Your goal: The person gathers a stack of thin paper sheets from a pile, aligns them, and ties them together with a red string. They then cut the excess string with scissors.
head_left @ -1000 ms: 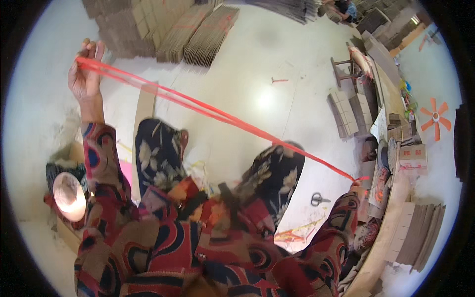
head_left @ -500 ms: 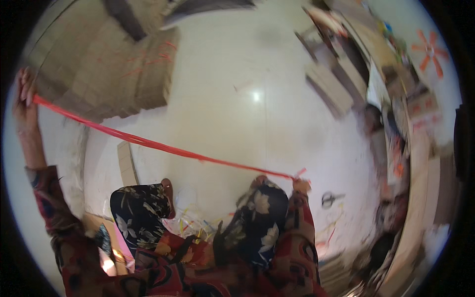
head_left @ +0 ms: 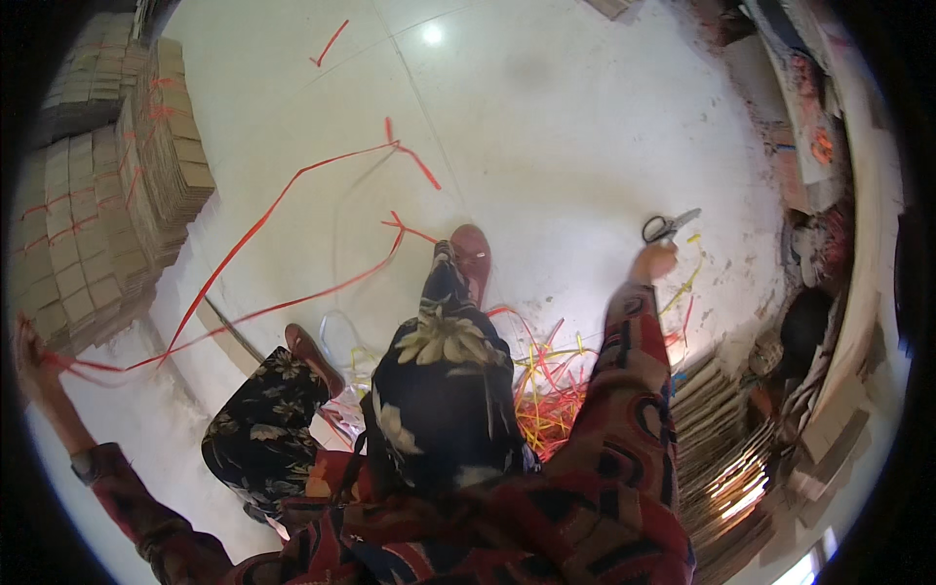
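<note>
At the far left, my left hand (head_left: 37, 363) is closed on red plastic strapping (head_left: 234, 255). Two long strands run from it across the floor, ending in knotted tails past my knees. On the right, my right hand (head_left: 655, 261) has curled fingers at the black-handled scissors (head_left: 661, 228), whose blades point away to the upper right. The fingers touch the near handle loop, though the back of the hand partly hides the grip. My shoe (head_left: 471, 255) stands close to one strand's knotted end.
Bundled cardboard stacks (head_left: 73, 229) tied with red strapping stand at the left. A tangle of red and yellow strapping (head_left: 551, 390) lies beside my leg. Cardboard sheets (head_left: 712, 439) stand at the lower right. A loose red strap piece (head_left: 333, 43) lies farther off.
My right hand has let go of the red strapping's end and moved out to the scissors. The strapping, stretched taut before, now hangs slack as two strands across the floor. The view has shifted.
</note>
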The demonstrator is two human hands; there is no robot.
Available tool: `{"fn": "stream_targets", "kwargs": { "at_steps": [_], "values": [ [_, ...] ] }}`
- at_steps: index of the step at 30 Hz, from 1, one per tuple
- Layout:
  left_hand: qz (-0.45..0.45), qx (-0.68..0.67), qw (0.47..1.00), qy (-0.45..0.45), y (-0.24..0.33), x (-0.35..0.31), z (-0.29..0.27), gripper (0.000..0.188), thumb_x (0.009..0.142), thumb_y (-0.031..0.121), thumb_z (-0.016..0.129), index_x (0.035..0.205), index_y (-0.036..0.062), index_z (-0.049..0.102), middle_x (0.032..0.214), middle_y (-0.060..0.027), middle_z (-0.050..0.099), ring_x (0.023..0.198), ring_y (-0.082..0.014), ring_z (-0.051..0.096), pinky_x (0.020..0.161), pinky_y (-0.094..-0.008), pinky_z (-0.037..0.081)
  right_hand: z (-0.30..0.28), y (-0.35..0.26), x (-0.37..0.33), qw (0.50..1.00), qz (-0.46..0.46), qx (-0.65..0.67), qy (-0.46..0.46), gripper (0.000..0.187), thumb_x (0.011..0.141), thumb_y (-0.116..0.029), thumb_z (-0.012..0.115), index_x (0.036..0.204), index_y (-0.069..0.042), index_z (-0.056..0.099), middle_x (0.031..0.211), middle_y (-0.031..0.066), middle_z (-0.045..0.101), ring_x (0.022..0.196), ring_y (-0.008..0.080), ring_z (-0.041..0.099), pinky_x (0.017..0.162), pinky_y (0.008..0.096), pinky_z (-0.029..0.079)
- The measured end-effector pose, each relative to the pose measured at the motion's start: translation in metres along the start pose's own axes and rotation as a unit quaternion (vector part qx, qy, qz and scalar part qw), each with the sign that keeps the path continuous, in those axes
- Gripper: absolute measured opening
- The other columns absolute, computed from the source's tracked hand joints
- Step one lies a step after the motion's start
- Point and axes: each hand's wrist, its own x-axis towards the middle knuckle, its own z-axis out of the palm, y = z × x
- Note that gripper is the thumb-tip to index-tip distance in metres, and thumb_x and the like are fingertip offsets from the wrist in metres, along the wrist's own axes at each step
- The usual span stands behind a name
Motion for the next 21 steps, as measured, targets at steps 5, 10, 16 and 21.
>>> {"fn": "stream_targets", "kwargs": {
  "at_steps": [5,10,16,21],
  "values": [
    [0.044,-0.057,0.997,-0.033,0.044,-0.086,0.202,0.033,0.090,0.005,0.051,0.121,-0.0069,0.051,0.117,-0.0105,0.058,0.084,-0.0076,0.053,0.069,-0.0159,0.040,0.013,0.009,0.034,0.984,-0.078,-0.042,-0.153,0.030,0.074,-0.028,0.060,0.078,0.001,0.063,0.078,0.0204,0.064,0.074,0.0382,0.061,0.068,0.0471,0.049],
    [0.019,-0.124,0.992,-0.030,0.083,-0.144,0.307,0.028,0.085,-0.002,0.055,0.113,-0.0034,0.059,0.100,-0.0094,0.063,0.073,-0.0073,0.053,0.060,-0.0177,0.040,-0.007,-0.014,-0.001,0.975,-0.106,-0.093,-0.170,0.025,0.078,-0.025,0.056,0.076,-0.002,0.065,0.078,0.0204,0.065,0.075,0.0365,0.064,0.066,0.0462,0.052],
    [-0.035,-0.166,0.985,-0.044,0.080,-0.197,0.326,0.022,0.083,-0.001,0.058,0.104,-0.0032,0.063,0.090,-0.0094,0.064,0.065,-0.0075,0.051,0.056,-0.0182,0.038,-0.058,-0.017,-0.077,0.885,-0.273,-0.149,-0.346,0.020,0.074,-0.018,0.056,0.080,-0.001,0.065,0.084,0.0221,0.065,0.078,0.0383,0.063,0.069,0.0459,0.051],
    [-0.054,-0.205,0.976,-0.042,0.084,-0.236,0.322,0.021,0.083,0.003,0.060,0.102,-0.0056,0.063,0.085,-0.0105,0.064,0.063,-0.0098,0.053,0.053,-0.0196,0.039,-0.101,-0.059,-0.117,0.677,0.162,0.307,-0.649,0.013,0.074,-0.014,0.053,0.074,-0.002,0.058,0.073,0.0144,0.062,0.072,0.0247,0.065,0.062,0.0487,0.052]
  ]
}}
